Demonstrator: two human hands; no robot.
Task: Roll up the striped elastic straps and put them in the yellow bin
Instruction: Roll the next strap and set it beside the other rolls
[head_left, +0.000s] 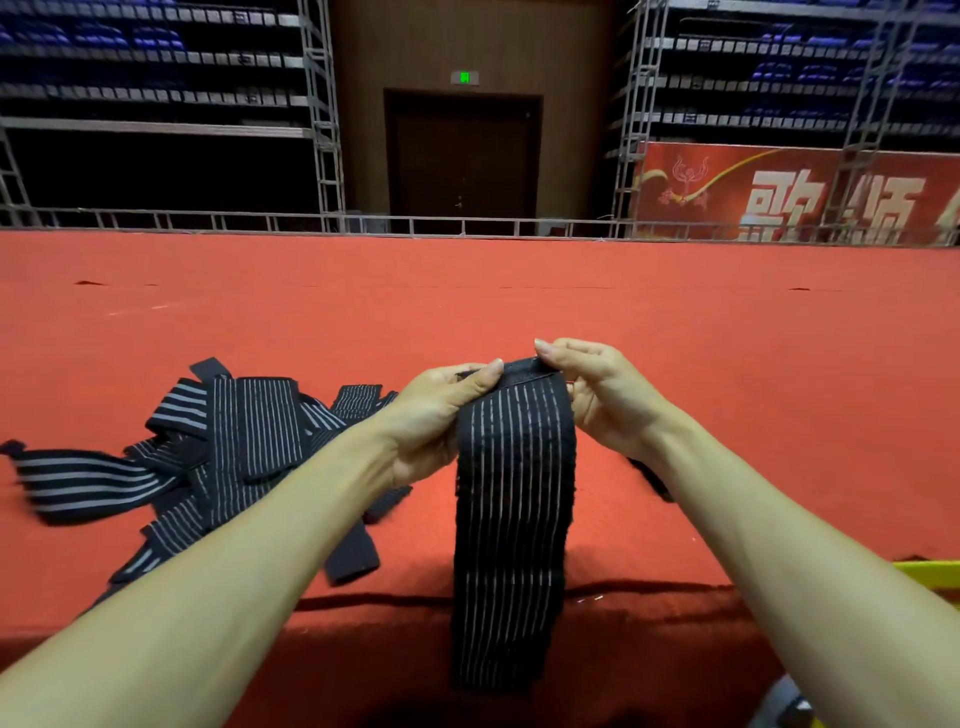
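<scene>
Red carpet covers the desk (467, 301). Left of the held strap (514, 519) lies a loose pile of striped straps (223, 447) (unrolled, overlapping). The left hand (436, 421) has its grip pinching the strap's top end, and the strap hangs down past the desk's near edge. The right hand (602, 400) pinches that same end. Far right of the strap, a corner of the yellow bin (930, 577) shows
</scene>
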